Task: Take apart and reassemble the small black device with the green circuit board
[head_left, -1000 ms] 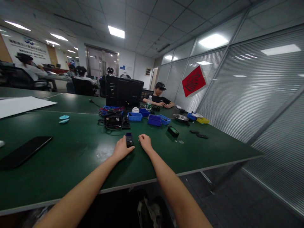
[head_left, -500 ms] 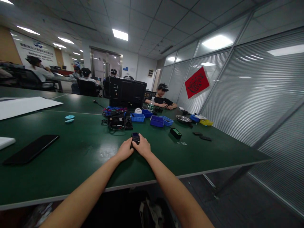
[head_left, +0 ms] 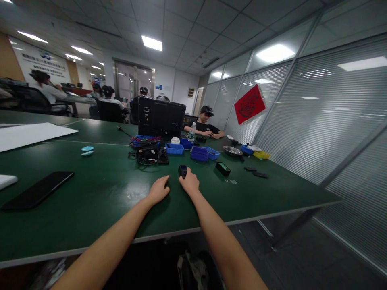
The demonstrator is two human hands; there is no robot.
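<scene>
A small black device with a dark screen [head_left: 182, 171] is gripped in my right hand [head_left: 190, 182], a little above or on the green table [head_left: 115, 217]; whether it touches the surface I cannot tell. My left hand [head_left: 159, 190] is to the left of it, holding nothing, its thumb and index finger apart. Beyond my hands lie a black box-shaped unit with cables [head_left: 147, 154] and a blue tray [head_left: 174, 148]. Off to the right sits a black box with a green top [head_left: 223, 168].
A black monitor [head_left: 161, 117] stands at the back, with a bottle [head_left: 192, 131] beside it. Another person [head_left: 208, 127] sits at the far side. A metal bowl [head_left: 233, 151] and dark flat pieces [head_left: 260, 175] lie right; a black slab [head_left: 38, 190] lies left.
My left hand has let go of the black device. My right hand has carried it to the right and slightly away, opening a gap between the hands.
</scene>
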